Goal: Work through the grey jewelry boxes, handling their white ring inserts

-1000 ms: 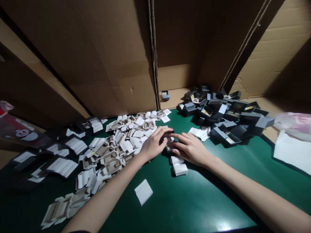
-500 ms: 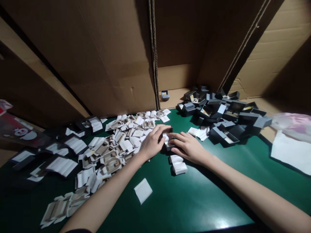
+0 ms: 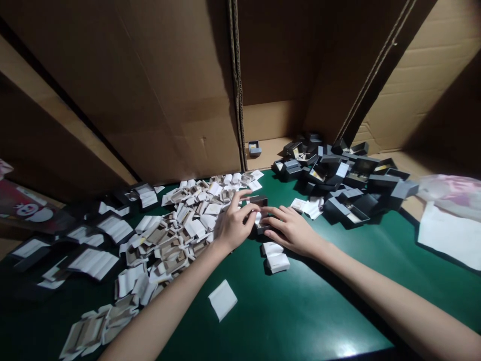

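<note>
A small black box (image 3: 258,201) stands on the green table with its lid raised and white material (image 3: 258,217) inside. My right hand (image 3: 291,228) grips the box from the right, its fingers reaching over the near part. On the other side, my left hand (image 3: 237,220) has its thumb and a finger closed together at the white material, while another finger is lifted. Whatever lies in that pinch is too small to make out. Just below the box lie two folded white card pieces (image 3: 277,262), close to my right hand.
Folded white card pieces (image 3: 195,225) cover the table's left half. Black boxes with white sheets (image 3: 93,261) lie farther left; more open black boxes (image 3: 349,180) are heaped at right. One white piece (image 3: 223,300) lies in front. Cardboard walls (image 3: 180,100) stand behind.
My left hand's index finger has lifted away from the box lid, and its thumb and another finger have come together over the box. My right hand has stayed on the box.
</note>
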Available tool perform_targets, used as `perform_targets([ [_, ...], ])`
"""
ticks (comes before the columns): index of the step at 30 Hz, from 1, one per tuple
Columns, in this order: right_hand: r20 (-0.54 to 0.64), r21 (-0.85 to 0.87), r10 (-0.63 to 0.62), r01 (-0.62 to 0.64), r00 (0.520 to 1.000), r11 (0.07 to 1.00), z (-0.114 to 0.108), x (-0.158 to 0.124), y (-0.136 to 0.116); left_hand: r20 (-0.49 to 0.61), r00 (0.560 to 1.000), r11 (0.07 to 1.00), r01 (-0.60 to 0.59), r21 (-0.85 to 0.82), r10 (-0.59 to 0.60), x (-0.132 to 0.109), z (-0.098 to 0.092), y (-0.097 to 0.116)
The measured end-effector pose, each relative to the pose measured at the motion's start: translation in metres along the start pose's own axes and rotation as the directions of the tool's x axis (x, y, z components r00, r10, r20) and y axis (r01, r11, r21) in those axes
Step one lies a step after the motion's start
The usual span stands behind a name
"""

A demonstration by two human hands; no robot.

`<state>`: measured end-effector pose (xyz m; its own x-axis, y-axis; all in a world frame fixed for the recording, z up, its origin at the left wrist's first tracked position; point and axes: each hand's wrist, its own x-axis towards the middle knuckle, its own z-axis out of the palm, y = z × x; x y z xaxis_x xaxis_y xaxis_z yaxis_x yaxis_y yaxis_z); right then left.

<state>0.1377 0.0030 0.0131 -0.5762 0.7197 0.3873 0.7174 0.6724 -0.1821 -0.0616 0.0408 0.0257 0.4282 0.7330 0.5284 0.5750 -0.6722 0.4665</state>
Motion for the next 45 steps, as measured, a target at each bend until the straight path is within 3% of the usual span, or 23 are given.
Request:
perform_targets([
  [8,0.003,-0.029,0.045,-0.045,0.999,0.999,0.003,0.002,-0.005,0.094,0.984,0.984,0.141,0.109,-0.152,-0.003,0.005,0.0],
  [14,-0.011,-0.043,0.057,-0.058,0.998,0.997,0.005,0.003,-0.004,0.164,0.974,0.977,0.127,0.17,-0.155,-0.002,0.005,0.002],
  [19,-0.02,-0.014,0.036,-0.036,0.999,0.999,0.002,0.001,-0.004,0.227,0.967,0.988,0.087,0.127,-0.115,0.001,0.001,-0.001],
  [24,-0.056,-0.005,0.043,-0.043,0.998,0.999,0.004,-0.003,0.005,0.304,0.952,0.996,-0.019,0.09,-0.009,0.016,-0.027,0.001],
  [28,-0.079,-0.02,0.066,-0.068,0.995,0.998,0.007,-0.005,0.014,0.323,0.944,0.982,0.006,0.188,-0.067,0.028,-0.061,0.0],
  [32,-0.087,-0.033,0.065,-0.069,0.994,0.997,0.008,-0.006,0.014,0.448,0.879,0.941,0.002,0.339,-0.164,0.029,-0.079,-0.01],
  [39,-0.126,0.005,-0.013,0.014,0.992,1.0,0.007,-0.005,0.011,0.588,0.793,0.937,-0.064,0.343,-0.161,0.022,-0.07,-0.011],
  [45,-0.229,0.054,0.003,0.009,0.973,0.998,0.002,-0.006,0.009,0.585,0.804,0.932,-0.125,0.339,-0.105,0.017,-0.059,-0.009],
])
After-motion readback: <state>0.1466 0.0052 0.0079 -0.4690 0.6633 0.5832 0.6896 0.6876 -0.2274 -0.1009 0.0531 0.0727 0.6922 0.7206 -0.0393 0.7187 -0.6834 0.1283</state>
